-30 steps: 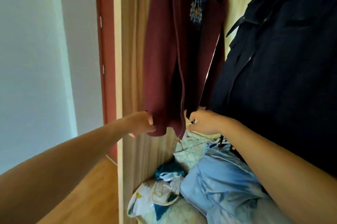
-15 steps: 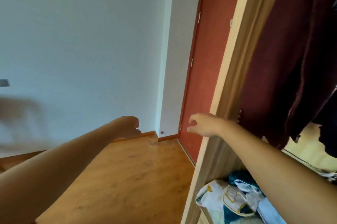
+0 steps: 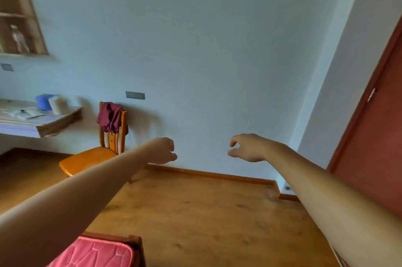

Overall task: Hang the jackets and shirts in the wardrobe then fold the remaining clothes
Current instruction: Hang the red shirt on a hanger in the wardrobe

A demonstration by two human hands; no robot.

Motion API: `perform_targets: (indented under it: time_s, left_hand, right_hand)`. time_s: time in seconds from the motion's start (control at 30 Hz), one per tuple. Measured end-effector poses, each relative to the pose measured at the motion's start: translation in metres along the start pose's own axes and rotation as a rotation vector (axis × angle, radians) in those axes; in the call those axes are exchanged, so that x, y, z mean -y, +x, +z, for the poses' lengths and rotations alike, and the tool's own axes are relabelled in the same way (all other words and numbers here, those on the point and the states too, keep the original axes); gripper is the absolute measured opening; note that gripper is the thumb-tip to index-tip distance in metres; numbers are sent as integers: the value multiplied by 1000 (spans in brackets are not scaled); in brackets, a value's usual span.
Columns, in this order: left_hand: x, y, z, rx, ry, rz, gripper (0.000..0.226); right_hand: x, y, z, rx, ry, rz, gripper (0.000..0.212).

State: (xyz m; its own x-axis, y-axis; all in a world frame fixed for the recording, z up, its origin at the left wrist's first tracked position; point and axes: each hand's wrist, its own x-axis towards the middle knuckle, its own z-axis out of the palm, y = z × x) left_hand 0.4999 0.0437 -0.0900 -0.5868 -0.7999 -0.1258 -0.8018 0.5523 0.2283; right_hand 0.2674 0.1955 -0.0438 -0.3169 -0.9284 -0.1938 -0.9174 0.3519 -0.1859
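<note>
I am holding 2 empty hands out, the left hand [image 3: 163, 150] curled into a fist and the right hand [image 3: 248, 147] loosely open, and I am judging the next move is fetching the maroon garment [image 3: 109, 116] draped over the wooden chair [image 3: 91, 158].

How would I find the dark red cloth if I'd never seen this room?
Follow the pale blue wall down to the orange wooden chair beside the wall-mounted wooden desk. The crumpled dark red garment hangs over the chair's backrest. It is the only clothing in view.
</note>
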Motion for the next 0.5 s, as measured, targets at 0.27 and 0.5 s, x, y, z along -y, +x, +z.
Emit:
perform_targets:
  time_s: [0.27,0.5]
  left_hand:
    - [109,68,-20,-25,-70,-189,42]
    - [150,145,-24,-50,-70,-327,37]
  right_hand:
    - [75,141,0,72,-8,-185,48]
    - [100,265,-3,113,-23,-342,48]
